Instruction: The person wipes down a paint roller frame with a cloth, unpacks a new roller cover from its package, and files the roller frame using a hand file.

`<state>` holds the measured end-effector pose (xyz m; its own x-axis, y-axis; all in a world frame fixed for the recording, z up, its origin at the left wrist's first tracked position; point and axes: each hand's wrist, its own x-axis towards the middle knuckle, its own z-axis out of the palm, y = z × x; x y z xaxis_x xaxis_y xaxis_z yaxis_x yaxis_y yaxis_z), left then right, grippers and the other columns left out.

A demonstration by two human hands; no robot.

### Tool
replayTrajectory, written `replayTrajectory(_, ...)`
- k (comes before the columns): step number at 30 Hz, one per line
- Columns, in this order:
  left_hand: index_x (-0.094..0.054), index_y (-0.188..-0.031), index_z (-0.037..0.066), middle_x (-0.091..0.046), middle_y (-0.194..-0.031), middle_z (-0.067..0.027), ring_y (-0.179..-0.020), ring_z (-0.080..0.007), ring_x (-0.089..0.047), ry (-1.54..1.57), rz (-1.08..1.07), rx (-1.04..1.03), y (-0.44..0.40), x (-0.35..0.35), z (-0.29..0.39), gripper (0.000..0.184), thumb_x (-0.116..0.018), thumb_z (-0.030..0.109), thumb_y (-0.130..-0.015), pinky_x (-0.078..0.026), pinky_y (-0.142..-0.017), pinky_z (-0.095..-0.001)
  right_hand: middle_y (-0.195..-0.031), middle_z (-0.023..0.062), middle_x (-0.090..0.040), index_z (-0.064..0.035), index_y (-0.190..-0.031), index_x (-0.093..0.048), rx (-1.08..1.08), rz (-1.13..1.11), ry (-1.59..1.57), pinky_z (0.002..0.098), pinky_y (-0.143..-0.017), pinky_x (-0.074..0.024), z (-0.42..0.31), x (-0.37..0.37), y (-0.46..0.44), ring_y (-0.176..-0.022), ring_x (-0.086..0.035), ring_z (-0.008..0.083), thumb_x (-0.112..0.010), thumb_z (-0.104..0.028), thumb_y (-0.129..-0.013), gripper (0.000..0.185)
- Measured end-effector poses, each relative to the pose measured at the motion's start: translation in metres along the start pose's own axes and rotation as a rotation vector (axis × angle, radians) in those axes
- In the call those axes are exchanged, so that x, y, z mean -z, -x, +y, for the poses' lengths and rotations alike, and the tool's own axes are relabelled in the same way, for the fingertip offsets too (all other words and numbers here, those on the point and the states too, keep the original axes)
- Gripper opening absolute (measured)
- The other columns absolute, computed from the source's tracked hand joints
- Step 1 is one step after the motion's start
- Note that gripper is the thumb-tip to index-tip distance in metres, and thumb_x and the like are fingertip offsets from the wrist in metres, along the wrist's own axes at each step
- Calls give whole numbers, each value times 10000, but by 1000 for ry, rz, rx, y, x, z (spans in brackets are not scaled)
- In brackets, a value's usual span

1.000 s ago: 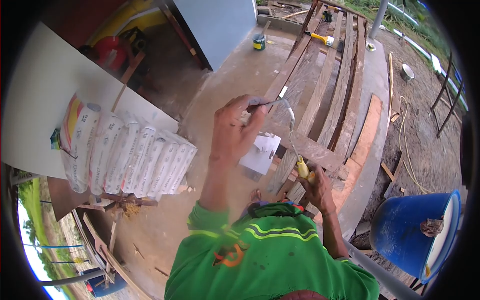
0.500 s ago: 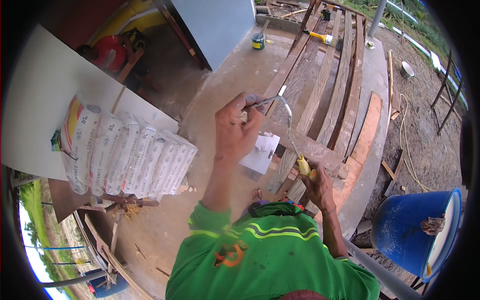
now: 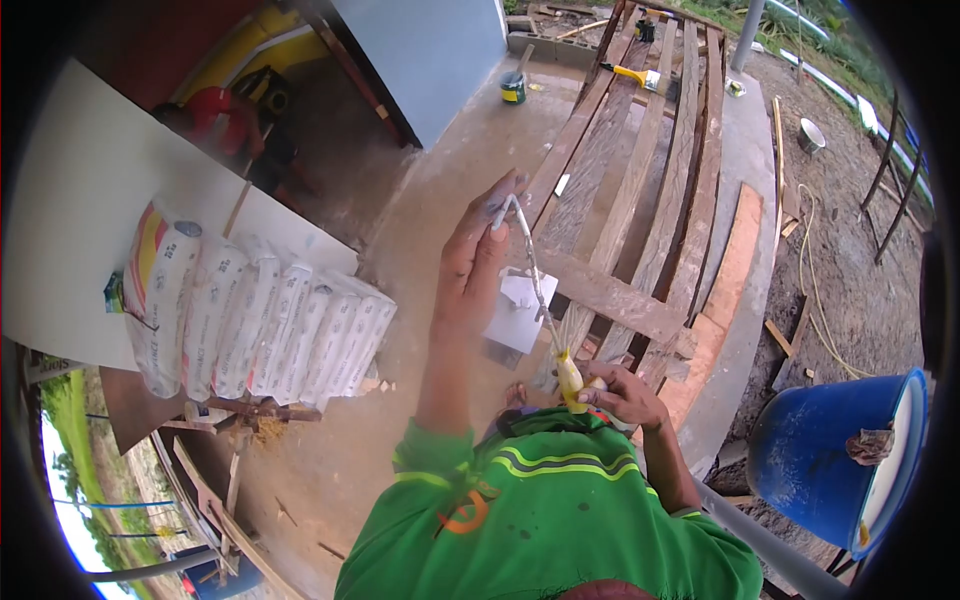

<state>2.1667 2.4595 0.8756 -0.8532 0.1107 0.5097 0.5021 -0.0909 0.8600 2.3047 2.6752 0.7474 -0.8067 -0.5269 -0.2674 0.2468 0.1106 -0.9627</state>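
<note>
A paint roller frame [image 3: 535, 270] without a roller sleeve, its bent metal rod smeared with pale paint, is held in front of my green shirt [image 3: 560, 480]. My right hand [image 3: 628, 395] is closed at its yellow handle [image 3: 570, 382], low and close to my body. Up at the rod's far bend, my left hand [image 3: 472, 250] pinches the metal between thumb and fingers; dark smudges mark the fingertips. Below the rod lies a white sheet [image 3: 517, 315], partly hidden by it.
Wooden planks [image 3: 640, 190] form a slatted frame ahead, with a yellow-handled paintbrush [image 3: 635, 77] on it. A paint can [image 3: 513, 90] stands beyond. Stacked white sacks [image 3: 265, 320] are left, a blue barrel [image 3: 820, 460] right. Another person [image 3: 220, 120] works in the doorway.
The roller frame has turned more upright. My right hand has brought the handle down and left, toward my body; the left fingers have straightened upward around the rod's bend.
</note>
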Motion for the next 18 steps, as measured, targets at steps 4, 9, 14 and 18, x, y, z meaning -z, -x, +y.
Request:
replayTrajectory(4, -611, -1151, -37, -610, -1090, -90, -842, -148, -604, -129, -105, -30, 0, 19, 1, 266, -509, 169, -1019, -508, -765, -283, -1045, 51, -628, -16, -1197, -568, 49, -4, -135, 275, -800, -459, -12, -8, -4, -907, -580, 119, -644, -250, -946, 351)
replayTrajectory(9, -604, -1000, -45, -575, -937, -55, -647, -89, -527, -76, -87, 29, 13, 16, 24, 201, -525, 139, -1008, -448, -612, -246, -1077, 63, -510, -78, -1284, -458, 83, 298, -402, 303, -754, -471, -6, 9, -8, -891, -524, 144, -533, -144, -838, 457)
replayTrajectory(14, -647, -993, -25, -593, -933, -52, -664, -73, -518, 35, -119, 50, 18, 2, 61, 146, -556, 86, -972, -421, -601, -222, -1021, 63, -450, -84, -1319, -363, 405, 388, -592, 290, -700, -488, -60, 34, -12, -863, -504, 160, -482, -4, -696, 639)
replayTrajectory(18, -648, -969, -32, -596, -943, -60, -648, -78, -523, -214, -216, 1, 18, -11, 79, 174, -576, 127, -970, -443, -588, -234, -1073, 126, -553, -40, -1350, -361, 628, 377, -253, 349, -783, -519, -124, 34, 6, -980, -560, 230, -522, 67, -693, 684)
